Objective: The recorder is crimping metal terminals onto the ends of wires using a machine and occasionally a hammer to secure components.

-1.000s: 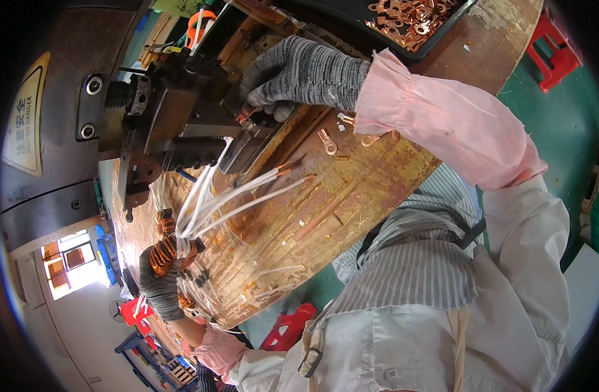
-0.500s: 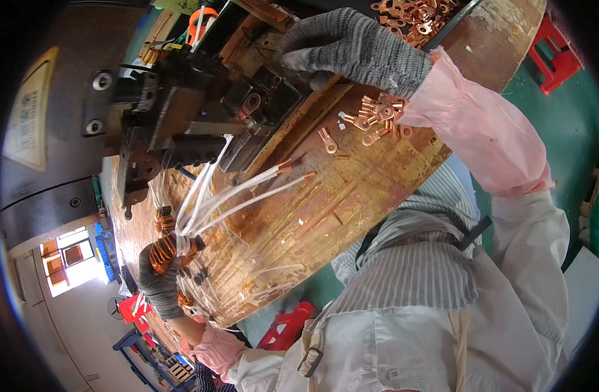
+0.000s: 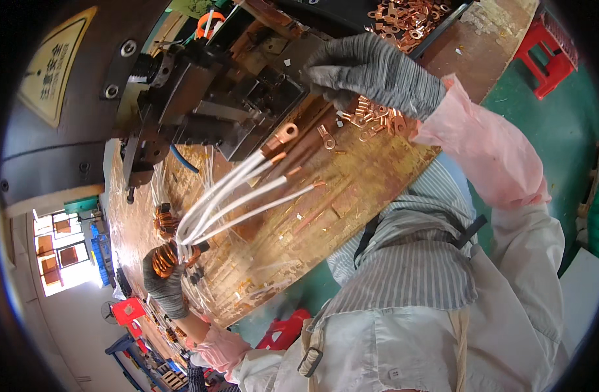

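At the lower left, my left hand [image 3: 165,287], in a grey knit glove, is closed round a copper wire coil [image 3: 164,261]. Several white-sleeved leads [image 3: 231,186] fan up from it with bare copper ends. One lead carries a copper ring terminal [image 3: 287,133], standing just in front of the dark press tooling [image 3: 214,121]. My right hand [image 3: 378,72], also gloved, is beside the tooling with fingers curled together; what they hold, if anything, is hidden. Below this hand, loose copper terminals [image 3: 371,121] lie heaped on the worn wooden bench [image 3: 293,228], and another terminal [image 3: 326,137] lies apart.
A dark tray [image 3: 453,26] of many copper terminals sits at the far side. More coils [image 3: 165,219] lie behind my left hand. Orange-handled scissors [image 3: 210,24] are beyond the press. A red stool [image 3: 541,59] stands right of the bench, above a green floor.
The leads have drawn back out of the tooling, and the ring terminal earlier seen in it is now on one lead. My right hand has moved slightly right and down.
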Tool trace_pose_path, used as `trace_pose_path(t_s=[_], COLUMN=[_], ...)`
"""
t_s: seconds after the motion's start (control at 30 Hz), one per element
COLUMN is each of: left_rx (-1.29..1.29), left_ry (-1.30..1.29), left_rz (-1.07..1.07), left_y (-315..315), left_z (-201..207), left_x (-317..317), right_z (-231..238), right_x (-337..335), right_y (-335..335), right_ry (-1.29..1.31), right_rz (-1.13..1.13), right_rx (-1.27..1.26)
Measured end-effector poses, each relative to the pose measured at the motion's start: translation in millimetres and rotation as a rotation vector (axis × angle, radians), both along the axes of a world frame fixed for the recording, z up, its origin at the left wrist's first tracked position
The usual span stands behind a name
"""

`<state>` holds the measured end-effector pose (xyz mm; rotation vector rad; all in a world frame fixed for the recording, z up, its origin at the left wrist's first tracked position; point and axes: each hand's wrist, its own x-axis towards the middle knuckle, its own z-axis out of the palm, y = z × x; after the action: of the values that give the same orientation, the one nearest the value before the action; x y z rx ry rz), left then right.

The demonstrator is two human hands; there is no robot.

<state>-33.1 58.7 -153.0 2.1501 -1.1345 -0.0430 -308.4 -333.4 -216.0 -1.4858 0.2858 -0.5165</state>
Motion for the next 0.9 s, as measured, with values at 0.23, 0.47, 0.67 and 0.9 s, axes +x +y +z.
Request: trace_pose_path(t_s=[0.23,0.47,0.67,0.9], left_rx=[-0.129,0.017,-0.006,0.082], left_ry=[0.158,0.136,0.021,0.024], left_rz=[0.035,-0.028,0.017,0.036], left_y=[26.0,18.6,4.1,7.7], left_z=[-29.3,-73.4,-93.0,-91.4], left_x=[-17.0,-27.2,-33.9,-37.9], right_z=[-9.8,-22.6,-41.9,-29.5], right_x=[-2.9,-17.1,-7.2,-20.1], right_y=[42.6,74.3,75.0,70.2], right_ry=[0.31,0.351,0.266,0.332], right_rz=[0.218,0.397,0.377,0.562], right_rx=[-0.126,-0.481,-0.549,0.242])
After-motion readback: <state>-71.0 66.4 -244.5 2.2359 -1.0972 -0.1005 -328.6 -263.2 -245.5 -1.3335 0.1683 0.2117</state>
